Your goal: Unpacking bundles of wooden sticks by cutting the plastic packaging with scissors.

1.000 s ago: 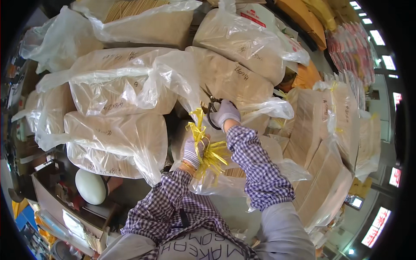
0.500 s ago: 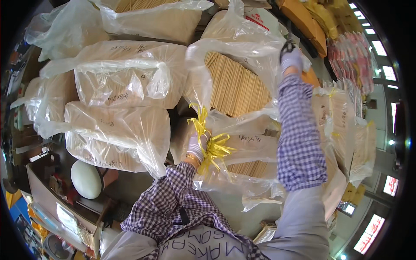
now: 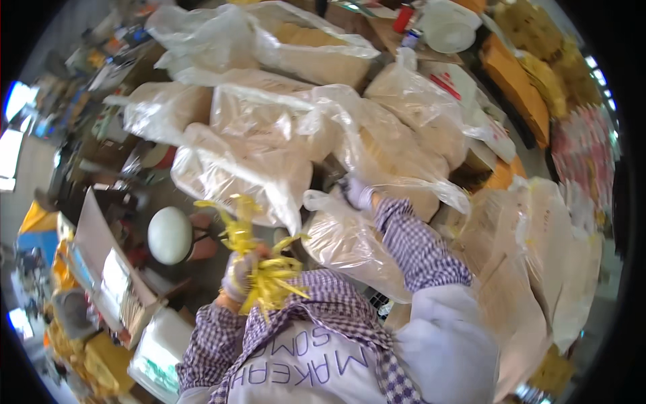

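Note:
My left hand (image 3: 237, 276), in a pale glove, is closed on a bunch of yellow plastic strips (image 3: 259, 259) held close to my chest. My right hand (image 3: 356, 192), also gloved, reaches forward and grips the gathered top of a clear plastic bag (image 3: 346, 242) filled with pale thin sticks. Both forearms wear purple checked sleeves. More bulging clear bags of the same pale sticks (image 3: 269, 128) are stacked in front of me.
A white round stool seat (image 3: 169, 234) stands at the left, beside an open cardboard box (image 3: 101, 262). Flat packed bags (image 3: 538, 269) lean at the right. Orange and yellow goods (image 3: 518, 74) and a white bucket (image 3: 447, 25) lie at the back right.
The view swung left and down. My right hand came down from high at the right to the bag's top in front of me. My left hand drew the yellow strips toward my chest.

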`<act>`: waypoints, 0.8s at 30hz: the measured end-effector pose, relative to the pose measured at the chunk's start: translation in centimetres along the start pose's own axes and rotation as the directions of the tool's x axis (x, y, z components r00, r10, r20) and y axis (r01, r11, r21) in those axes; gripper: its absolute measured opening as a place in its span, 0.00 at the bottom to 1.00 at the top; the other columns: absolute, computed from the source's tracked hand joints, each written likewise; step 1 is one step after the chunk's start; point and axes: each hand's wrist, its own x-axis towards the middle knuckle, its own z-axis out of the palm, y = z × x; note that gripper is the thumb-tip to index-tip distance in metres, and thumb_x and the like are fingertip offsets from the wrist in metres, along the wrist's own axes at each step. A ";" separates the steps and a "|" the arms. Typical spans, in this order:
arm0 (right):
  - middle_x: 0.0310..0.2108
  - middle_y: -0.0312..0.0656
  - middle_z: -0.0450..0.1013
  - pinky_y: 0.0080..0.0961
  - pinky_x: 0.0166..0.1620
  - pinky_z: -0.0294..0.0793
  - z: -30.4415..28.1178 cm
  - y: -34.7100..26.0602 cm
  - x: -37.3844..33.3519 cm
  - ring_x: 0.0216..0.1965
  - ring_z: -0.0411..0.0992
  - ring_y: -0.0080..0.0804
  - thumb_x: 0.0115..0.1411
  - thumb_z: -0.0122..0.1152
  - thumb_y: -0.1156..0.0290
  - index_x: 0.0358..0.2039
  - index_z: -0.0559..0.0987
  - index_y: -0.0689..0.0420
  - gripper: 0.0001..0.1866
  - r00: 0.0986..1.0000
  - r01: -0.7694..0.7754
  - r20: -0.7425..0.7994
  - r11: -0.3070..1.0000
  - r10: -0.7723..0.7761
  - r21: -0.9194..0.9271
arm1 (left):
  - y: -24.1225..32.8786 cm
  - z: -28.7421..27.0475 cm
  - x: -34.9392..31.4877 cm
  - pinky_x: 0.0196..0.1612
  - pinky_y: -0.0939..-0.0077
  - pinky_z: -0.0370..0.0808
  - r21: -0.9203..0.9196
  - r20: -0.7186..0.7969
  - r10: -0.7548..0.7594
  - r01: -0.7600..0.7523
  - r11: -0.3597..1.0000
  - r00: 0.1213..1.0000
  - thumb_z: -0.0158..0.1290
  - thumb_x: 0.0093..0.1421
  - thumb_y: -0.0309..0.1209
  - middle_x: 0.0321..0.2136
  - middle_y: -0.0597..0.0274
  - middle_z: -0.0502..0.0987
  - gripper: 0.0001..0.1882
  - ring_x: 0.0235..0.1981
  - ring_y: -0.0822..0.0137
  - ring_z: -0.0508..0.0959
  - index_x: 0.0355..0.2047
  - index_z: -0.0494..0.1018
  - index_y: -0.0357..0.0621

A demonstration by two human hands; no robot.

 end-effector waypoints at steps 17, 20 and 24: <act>0.24 0.52 0.68 0.36 0.30 0.65 11.3 -21.0 5.7 0.26 0.66 0.49 0.46 0.51 0.63 0.25 0.68 0.59 0.12 0.964 0.186 -0.111 0.909 -0.242 -0.372 | -5.6 -15.5 -1.0 0.30 0.78 0.70 -0.408 -0.409 -0.266 0.086 0.909 0.873 0.46 0.52 0.32 0.26 0.60 0.72 0.12 0.26 0.69 0.72 0.32 0.69 0.35; 0.30 0.50 0.69 0.38 0.36 0.66 20.1 -28.9 5.6 0.33 0.67 0.47 0.42 0.56 0.60 0.29 0.70 0.57 0.16 0.979 0.057 -0.116 0.777 -0.166 -0.627 | -7.0 -19.9 4.0 0.30 0.76 0.71 -0.477 -0.344 -0.314 0.123 0.870 0.885 0.46 0.52 0.31 0.27 0.58 0.72 0.13 0.26 0.67 0.72 0.34 0.69 0.34; 0.30 0.53 0.68 0.38 0.36 0.65 22.9 -25.7 10.3 0.35 0.66 0.49 0.43 0.55 0.61 0.31 0.69 0.58 0.17 0.978 -0.169 -0.205 0.693 0.031 -0.701 | -5.6 -21.5 10.1 0.29 0.75 0.72 -0.598 -0.226 -0.495 0.281 0.750 0.839 0.45 0.51 0.31 0.28 0.54 0.73 0.14 0.26 0.63 0.74 0.34 0.69 0.33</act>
